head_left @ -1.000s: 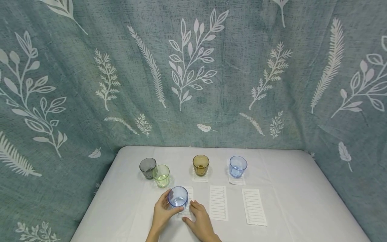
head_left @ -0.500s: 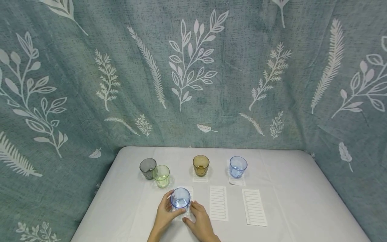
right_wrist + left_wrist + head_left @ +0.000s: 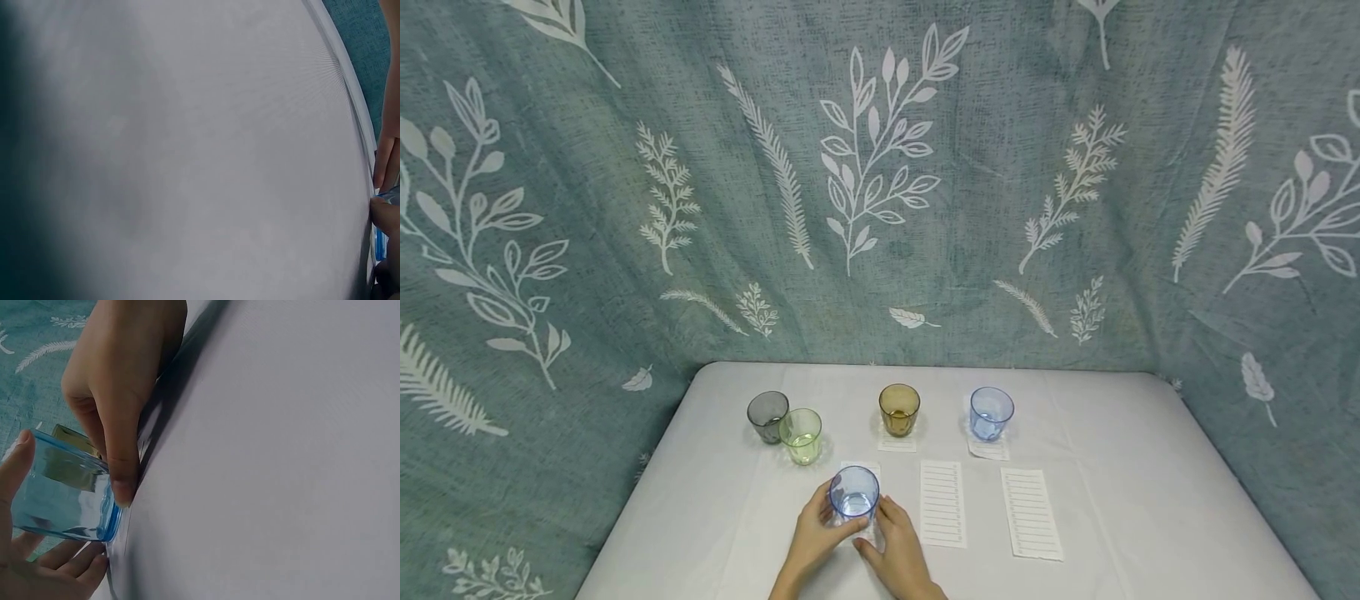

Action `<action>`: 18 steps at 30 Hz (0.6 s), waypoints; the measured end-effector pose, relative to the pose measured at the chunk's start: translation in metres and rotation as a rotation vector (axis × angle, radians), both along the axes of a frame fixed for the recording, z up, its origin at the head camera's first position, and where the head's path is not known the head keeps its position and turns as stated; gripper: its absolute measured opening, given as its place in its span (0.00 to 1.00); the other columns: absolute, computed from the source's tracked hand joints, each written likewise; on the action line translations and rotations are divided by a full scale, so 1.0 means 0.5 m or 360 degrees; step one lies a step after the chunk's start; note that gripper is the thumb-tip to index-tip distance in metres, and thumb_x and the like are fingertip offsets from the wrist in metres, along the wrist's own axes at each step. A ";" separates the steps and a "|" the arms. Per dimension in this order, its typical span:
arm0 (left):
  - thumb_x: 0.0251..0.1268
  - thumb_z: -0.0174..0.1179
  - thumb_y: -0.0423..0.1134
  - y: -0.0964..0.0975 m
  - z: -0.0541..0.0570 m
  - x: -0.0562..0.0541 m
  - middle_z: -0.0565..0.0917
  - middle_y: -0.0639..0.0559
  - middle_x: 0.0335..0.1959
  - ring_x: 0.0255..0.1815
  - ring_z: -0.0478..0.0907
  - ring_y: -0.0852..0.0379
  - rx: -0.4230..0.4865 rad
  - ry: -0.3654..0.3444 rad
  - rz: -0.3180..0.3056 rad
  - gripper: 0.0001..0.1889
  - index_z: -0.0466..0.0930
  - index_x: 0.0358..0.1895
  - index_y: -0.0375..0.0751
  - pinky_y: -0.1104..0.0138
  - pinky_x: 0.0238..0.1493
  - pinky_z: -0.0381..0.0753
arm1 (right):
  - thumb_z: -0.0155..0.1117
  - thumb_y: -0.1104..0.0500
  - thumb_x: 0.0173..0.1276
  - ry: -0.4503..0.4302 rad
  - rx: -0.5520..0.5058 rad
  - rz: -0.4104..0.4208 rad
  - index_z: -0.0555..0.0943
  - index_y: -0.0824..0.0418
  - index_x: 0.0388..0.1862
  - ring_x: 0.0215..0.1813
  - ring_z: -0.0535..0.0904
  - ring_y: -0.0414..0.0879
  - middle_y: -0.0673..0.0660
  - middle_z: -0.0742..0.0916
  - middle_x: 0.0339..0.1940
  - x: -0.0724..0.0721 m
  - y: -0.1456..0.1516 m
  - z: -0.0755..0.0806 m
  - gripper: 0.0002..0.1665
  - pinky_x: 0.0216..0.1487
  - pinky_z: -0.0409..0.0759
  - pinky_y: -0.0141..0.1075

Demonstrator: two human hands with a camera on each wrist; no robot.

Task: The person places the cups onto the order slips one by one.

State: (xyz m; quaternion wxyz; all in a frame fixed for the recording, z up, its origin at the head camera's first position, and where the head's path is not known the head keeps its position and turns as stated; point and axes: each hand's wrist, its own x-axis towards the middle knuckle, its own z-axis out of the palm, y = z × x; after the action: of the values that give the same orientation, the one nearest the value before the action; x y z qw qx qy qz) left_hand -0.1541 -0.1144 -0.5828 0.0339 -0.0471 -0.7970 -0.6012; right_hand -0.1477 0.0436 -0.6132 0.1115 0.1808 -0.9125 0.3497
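My left hand [image 3: 815, 531] grips a clear blue glass [image 3: 854, 493] from its left side, thumb at the front and fingers behind. The glass is upright over a lined paper strip [image 3: 868, 469], which it partly hides. In the left wrist view, the base of the glass [image 3: 81, 494] is at or just above the table. Close to its right side, my right hand [image 3: 897, 550] rests low on the strip and table with extended fingers. Its thumb [image 3: 125, 487] comes down beside the base; whether it touches the glass I cannot tell.
Behind on the left stand a grey glass [image 3: 767, 417] and a green glass [image 3: 801, 435]. An amber glass [image 3: 898, 410] and another blue glass [image 3: 991, 412] stand on paper strips. Two more strips [image 3: 942, 504] lie to the right on the white table [image 3: 1150, 500]; a patterned curtain hangs behind.
My left hand has carried the blue glass slightly right and towards me, over the strip and closer to my right hand. The right hand has hardly moved.
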 end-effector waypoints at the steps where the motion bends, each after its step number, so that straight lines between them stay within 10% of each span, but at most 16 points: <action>1: 0.47 0.73 0.40 0.001 0.001 0.000 0.71 0.28 0.60 0.60 0.70 0.33 0.0002 -0.0006 -0.0004 0.42 0.62 0.65 0.27 0.48 0.60 0.72 | 0.71 0.51 0.55 -0.0009 0.0003 0.0002 0.75 0.78 0.53 0.62 0.71 0.63 0.71 0.78 0.57 0.000 0.000 0.001 0.36 0.60 0.72 0.51; 18: 0.47 0.73 0.39 -0.002 0.010 0.001 0.69 0.27 0.61 0.61 0.69 0.31 0.0054 -0.0053 -0.0044 0.42 0.61 0.65 0.28 0.48 0.61 0.71 | 0.73 0.51 0.52 0.0118 0.0016 0.0004 0.78 0.78 0.48 0.58 0.75 0.61 0.68 0.81 0.52 -0.001 0.003 -0.001 0.34 0.58 0.75 0.51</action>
State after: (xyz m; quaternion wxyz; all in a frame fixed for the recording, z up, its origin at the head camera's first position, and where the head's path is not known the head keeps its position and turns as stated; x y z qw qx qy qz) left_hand -0.1537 -0.1156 -0.5777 0.0131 -0.0476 -0.7864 -0.6158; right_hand -0.1480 0.0452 -0.6137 0.1438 0.1952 -0.9093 0.3383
